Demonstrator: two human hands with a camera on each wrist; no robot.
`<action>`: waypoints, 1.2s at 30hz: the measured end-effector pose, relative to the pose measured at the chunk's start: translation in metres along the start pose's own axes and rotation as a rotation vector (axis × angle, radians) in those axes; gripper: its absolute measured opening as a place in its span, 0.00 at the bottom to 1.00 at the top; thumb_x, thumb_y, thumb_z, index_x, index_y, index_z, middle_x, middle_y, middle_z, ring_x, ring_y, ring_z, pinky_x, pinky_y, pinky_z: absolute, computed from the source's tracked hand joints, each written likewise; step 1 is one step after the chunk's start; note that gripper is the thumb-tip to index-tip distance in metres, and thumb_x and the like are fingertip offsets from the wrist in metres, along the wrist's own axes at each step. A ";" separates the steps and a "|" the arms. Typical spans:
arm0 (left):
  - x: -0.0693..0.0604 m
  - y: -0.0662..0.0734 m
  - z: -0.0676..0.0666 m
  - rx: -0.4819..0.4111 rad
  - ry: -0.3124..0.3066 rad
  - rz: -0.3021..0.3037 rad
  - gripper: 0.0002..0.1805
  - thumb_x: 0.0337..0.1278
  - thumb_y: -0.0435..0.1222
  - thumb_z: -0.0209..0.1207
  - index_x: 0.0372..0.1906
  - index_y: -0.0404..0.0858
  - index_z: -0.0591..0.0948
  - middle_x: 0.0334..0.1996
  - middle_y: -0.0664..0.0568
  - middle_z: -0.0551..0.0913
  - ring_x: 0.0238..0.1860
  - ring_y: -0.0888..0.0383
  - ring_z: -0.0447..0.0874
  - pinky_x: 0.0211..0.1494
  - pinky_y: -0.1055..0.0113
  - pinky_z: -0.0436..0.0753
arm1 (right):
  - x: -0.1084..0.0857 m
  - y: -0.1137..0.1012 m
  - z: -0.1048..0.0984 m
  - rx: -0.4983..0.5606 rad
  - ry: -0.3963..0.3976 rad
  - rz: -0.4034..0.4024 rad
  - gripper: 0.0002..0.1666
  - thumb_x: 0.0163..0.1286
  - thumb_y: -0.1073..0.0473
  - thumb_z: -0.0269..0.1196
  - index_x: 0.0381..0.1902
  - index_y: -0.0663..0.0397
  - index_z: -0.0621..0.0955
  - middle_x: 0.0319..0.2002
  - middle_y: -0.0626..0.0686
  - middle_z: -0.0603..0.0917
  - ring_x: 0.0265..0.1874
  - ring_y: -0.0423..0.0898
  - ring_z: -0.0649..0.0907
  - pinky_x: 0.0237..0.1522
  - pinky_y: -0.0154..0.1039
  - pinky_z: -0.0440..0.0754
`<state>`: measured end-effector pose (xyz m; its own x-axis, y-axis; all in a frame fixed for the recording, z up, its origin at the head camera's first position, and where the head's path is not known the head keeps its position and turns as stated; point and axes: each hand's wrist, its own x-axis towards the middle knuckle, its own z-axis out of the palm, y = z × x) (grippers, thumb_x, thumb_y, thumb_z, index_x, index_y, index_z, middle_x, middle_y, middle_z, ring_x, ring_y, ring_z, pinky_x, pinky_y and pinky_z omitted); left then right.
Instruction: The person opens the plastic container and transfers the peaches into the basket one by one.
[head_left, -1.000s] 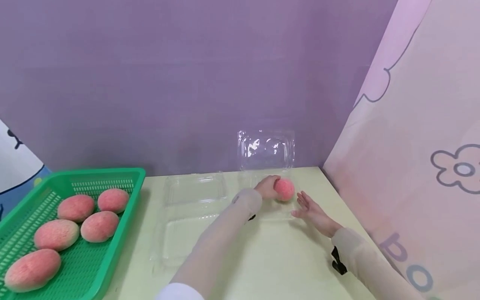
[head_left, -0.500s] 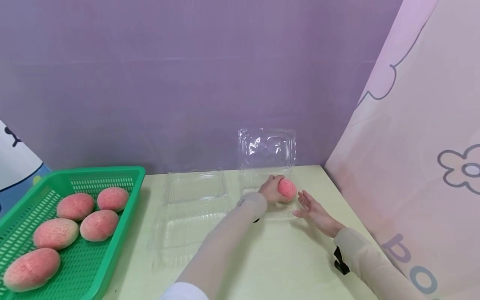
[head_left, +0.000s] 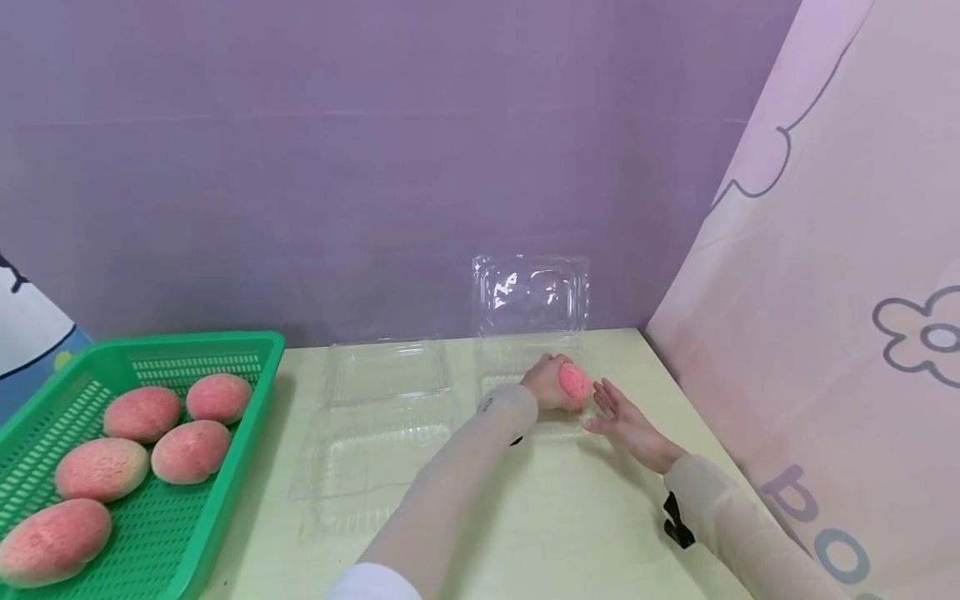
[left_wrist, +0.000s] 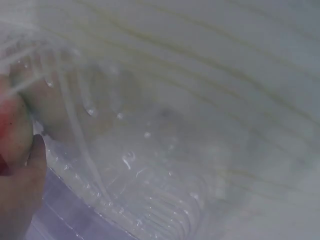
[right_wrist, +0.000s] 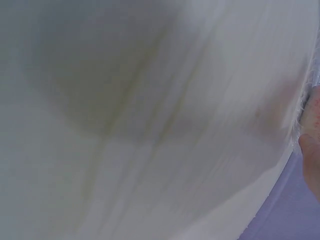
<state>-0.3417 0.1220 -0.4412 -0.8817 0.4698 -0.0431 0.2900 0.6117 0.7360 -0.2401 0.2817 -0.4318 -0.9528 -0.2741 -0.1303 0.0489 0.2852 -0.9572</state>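
In the head view my left hand point(head_left: 545, 385) grips a pink peach point(head_left: 575, 382), low over the base point(head_left: 517, 362) of a clear plastic clamshell box. The lid point(head_left: 531, 296) of that box stands raised at the back. To the right of the peach, my right hand point(head_left: 628, 427) is held with its fingers extended, near the box's right side. At the left edge of the left wrist view, part of the peach point(left_wrist: 12, 130) shows beside a thumb point(left_wrist: 25, 187) and clear ribbed plastic. The right wrist view catches only a thumb point(right_wrist: 311, 160) at its right edge.
A green basket point(head_left: 247, 442) with several peaches point(head_left: 191, 452) stands on the left. Between it and my left arm lies a second clear clamshell point(head_left: 386, 372), opened out flat on the pale table point(head_left: 540, 525). A purple backdrop point(head_left: 337, 167) rises behind the table.
My left hand has shifted slightly to the right and down with the peach. The right hand stays almost where it was.
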 end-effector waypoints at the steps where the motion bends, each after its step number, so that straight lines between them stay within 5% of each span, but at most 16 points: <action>1: 0.000 0.000 0.000 -0.014 -0.006 -0.001 0.46 0.22 0.42 0.76 0.59 0.48 0.69 0.47 0.56 0.73 0.44 0.59 0.76 0.51 0.61 0.78 | 0.000 0.000 0.000 0.005 0.000 -0.003 0.55 0.65 0.60 0.57 0.70 0.58 0.29 0.72 0.59 0.34 0.71 0.58 0.39 0.69 0.56 0.41; 7: 0.000 -0.001 0.000 -0.090 -0.037 0.006 0.44 0.22 0.38 0.76 0.56 0.47 0.70 0.42 0.59 0.78 0.42 0.62 0.77 0.48 0.64 0.79 | 0.001 0.000 0.002 0.021 0.015 -0.013 0.55 0.65 0.62 0.57 0.70 0.59 0.29 0.72 0.59 0.34 0.70 0.59 0.39 0.69 0.56 0.41; 22: -0.004 0.002 -0.002 -0.093 -0.023 -0.005 0.44 0.22 0.36 0.76 0.56 0.45 0.70 0.42 0.57 0.79 0.43 0.60 0.77 0.50 0.63 0.78 | 0.001 -0.002 0.000 0.008 -0.007 0.004 0.55 0.65 0.60 0.57 0.70 0.59 0.29 0.72 0.59 0.34 0.70 0.59 0.40 0.69 0.55 0.41; 36: -0.008 0.018 -0.022 -0.097 0.013 -0.082 0.47 0.21 0.36 0.76 0.59 0.48 0.68 0.44 0.55 0.79 0.45 0.56 0.77 0.49 0.58 0.79 | -0.001 -0.001 -0.005 -0.002 -0.032 -0.005 0.56 0.64 0.59 0.58 0.70 0.59 0.29 0.72 0.60 0.34 0.70 0.60 0.40 0.68 0.57 0.43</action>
<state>-0.3374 0.1149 -0.4124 -0.9059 0.4121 -0.0972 0.1802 0.5828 0.7924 -0.2408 0.2861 -0.4297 -0.9430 -0.3047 -0.1339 0.0438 0.2853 -0.9574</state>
